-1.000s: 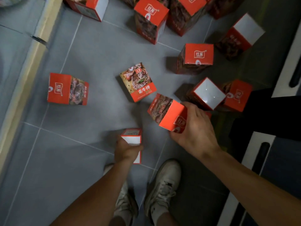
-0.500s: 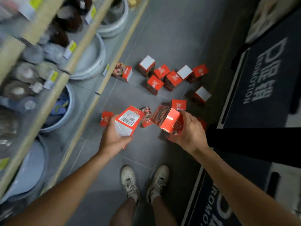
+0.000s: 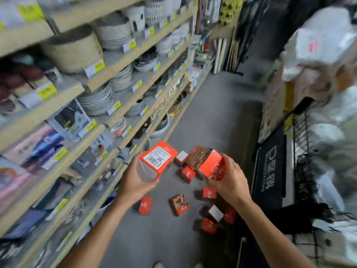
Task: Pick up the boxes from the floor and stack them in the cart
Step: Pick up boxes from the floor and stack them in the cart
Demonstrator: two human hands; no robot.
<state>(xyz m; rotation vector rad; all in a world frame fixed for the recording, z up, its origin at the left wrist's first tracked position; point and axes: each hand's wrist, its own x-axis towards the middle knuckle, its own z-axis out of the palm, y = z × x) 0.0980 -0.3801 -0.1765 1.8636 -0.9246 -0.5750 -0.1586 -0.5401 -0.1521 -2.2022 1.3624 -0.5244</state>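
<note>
Head view, hands. Left hand (image 3: 138, 180) wrapped round the lower, pale end of a red box with a barcode label (image 3: 157, 160), fingers curled under and thumb along the side. Right hand (image 3: 228, 180) clamped on a second red box (image 3: 207, 164), fingers over its red end face. Both boxes held up above the floor, side by side, close but apparently not touching.

Handling, by judgement: light cardboard cartons, carried one per hand without visible strain. Stiff at edges and corners, likely to dent if squeezed on a broad face. Printed surface probably smooth; best taken across two opposite faces near an end, as at present.

Head view, remaining load. Loose boxes on the floor (image 3: 179, 205) scattered below the hands, some upright, some tipped, several close together to the right.

Head view, surface and room. Grey tiled floor (image 3: 212, 117), a narrow aisle. Shelving (image 3: 119, 57) on the left with stacked plates and bowls behind yellow price tags. Black wire cart (image 3: 307, 151) on the right, interior blurred, contents not discernible. Dark mat (image 3: 270, 171) beside it.
</note>
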